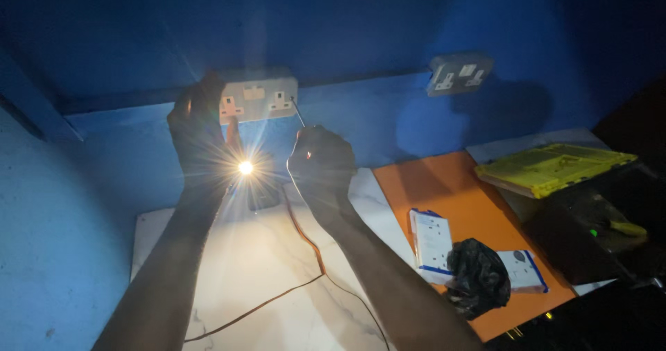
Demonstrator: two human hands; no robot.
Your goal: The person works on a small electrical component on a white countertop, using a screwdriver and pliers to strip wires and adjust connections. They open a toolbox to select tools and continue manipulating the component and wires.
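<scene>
Near edge of the marble-pattern table top (263, 281): a thin orange wire (277, 299) runs across it from the lower left, and rises toward the right hand (320, 162). A second darker wire (361, 309) splits off toward the near edge. Right hand is fisted shut on a thin screwdriver (299, 112), shaft angled up-left, tip at or just beside the right edge of the white double wall socket (258, 96); can't tell if it touches. Left hand (198, 125) is raised at the socket's left end, fingers up over its left edge, covering part of the plate; can't tell if it grips anything or just presses. Socket: white rectangular double outlet, two sets of pin holes, switches between, lit pinkish; sits on the blue wall (104, 184) on a horizontal ledge line above the table's far edge. Bright small lamp (245, 167) glares between the two hands, below the socket; what carries it is lost in glare. Right of the marble: orange table surface (458, 191) with a white-blue carton (430, 243), a black plastic bag (479, 276), another flat white-blue box (524, 271) at its near edge. Far right: yellow flat case (555, 167), dark tool bag (590, 233). On the wall further right, a second grey double socket (459, 73), tilted. Room is dark apart from the lamp.
</scene>
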